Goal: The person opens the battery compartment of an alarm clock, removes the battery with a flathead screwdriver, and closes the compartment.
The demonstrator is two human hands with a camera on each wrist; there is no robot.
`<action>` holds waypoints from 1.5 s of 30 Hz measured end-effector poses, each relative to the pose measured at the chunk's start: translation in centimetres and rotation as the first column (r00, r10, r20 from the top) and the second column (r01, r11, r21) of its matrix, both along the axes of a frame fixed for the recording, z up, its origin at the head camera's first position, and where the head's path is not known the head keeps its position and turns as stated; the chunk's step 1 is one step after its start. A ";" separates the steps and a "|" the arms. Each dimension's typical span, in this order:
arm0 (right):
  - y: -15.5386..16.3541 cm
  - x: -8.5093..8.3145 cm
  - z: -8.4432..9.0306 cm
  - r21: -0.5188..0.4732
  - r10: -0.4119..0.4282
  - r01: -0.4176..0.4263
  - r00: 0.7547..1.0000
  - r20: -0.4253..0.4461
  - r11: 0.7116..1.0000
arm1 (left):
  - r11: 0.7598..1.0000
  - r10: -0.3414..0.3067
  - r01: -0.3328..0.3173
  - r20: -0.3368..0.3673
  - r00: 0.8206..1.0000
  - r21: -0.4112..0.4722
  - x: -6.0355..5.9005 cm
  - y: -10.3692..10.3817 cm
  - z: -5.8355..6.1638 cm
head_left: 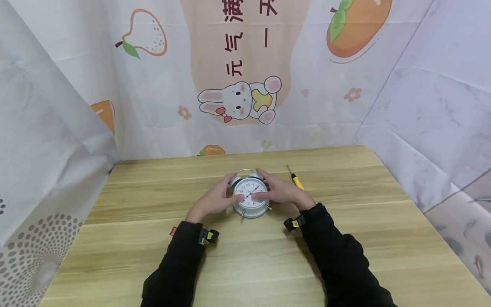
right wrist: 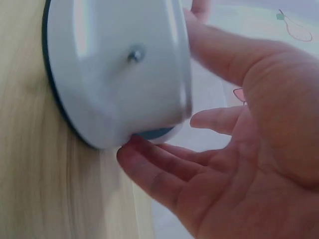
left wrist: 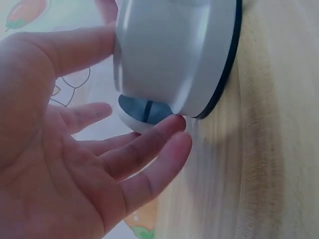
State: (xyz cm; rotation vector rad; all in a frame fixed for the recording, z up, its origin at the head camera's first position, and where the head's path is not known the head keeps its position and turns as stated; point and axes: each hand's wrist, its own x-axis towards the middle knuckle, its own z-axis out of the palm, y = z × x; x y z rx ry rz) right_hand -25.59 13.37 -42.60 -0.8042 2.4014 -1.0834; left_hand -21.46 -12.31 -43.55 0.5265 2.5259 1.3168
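Observation:
A white twin-bell alarm clock lies face up on the wooden table, its two feet pointing toward me and its bells and wire handle at the far side. My left hand holds its left side, thumb over the dial and fingers around by the left bell. From the other side my right hand grips it the same way, thumb on the dial. In the left wrist view, fingertips touch the clock's casing beside a bell. The right wrist view shows a metal foot on the casing.
A screwdriver with a yellow and black handle lies just beyond my right hand. The wooden table ends at a printed curtain behind, with more fabric hanging on both sides. A small red tag shows beside my left cuff.

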 end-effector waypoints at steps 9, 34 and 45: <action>-0.1 0.0 0.0 0.030 0.012 -0.010 0.999 -0.041 0.999 | 0.999 0.027 -0.029 0.041 0.999 0.030 0.0 0.0 0.1; -0.7 -0.1 0.8 -0.163 -0.156 0.138 0.982 -0.103 0.977 | 0.993 0.054 -0.042 -0.105 0.993 0.112 -0.1 0.2 0.5; -1.1 0.1 1.8 -0.321 -0.238 0.179 0.959 -0.156 0.930 | 0.990 0.103 -0.078 -0.229 0.968 0.113 -0.3 0.7 0.7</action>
